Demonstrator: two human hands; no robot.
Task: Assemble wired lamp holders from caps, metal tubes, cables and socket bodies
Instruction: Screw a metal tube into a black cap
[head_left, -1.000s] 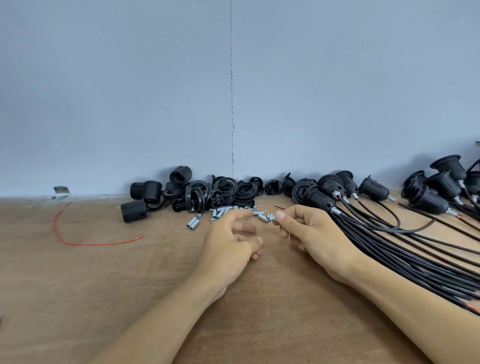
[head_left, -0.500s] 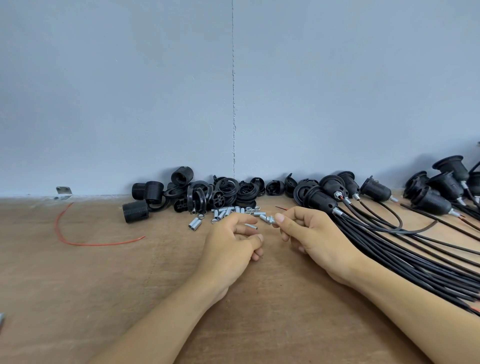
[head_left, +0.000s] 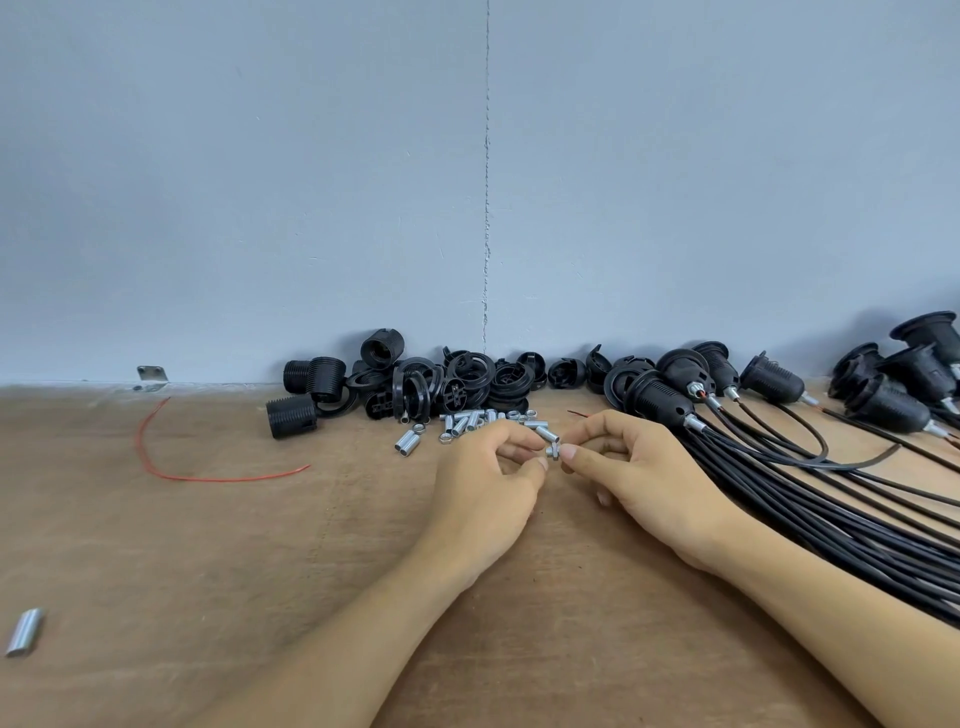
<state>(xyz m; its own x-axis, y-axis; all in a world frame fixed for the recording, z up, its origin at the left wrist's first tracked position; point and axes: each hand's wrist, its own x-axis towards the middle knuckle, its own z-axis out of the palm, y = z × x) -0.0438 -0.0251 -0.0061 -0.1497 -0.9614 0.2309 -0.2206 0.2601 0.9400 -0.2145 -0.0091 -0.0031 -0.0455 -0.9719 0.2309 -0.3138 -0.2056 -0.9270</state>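
The left hand (head_left: 485, 480) and the right hand (head_left: 641, 470) meet above the tabletop (head_left: 208, 545). Both have curled fingers and pinch one small metal tube (head_left: 552, 451) between their tips. It is just in front of the heap of loose tubes (head_left: 467, 419), near the black cables (head_left: 779, 499).

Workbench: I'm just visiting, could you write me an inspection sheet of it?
Surface: brown wooden bench.
Job's things: black caps and socket bodies heaped by the wall; metal tubes piled before them; finished holders at right.
Clutter: loose red wire at left; stray tube near the left edge.
Hands: left hand and right hand meet fingertips at one small tube; which grips it is unclear.
Cables: black cables fan rightward from the finished holders.
Surroundings: grey wall, small metal bracket.
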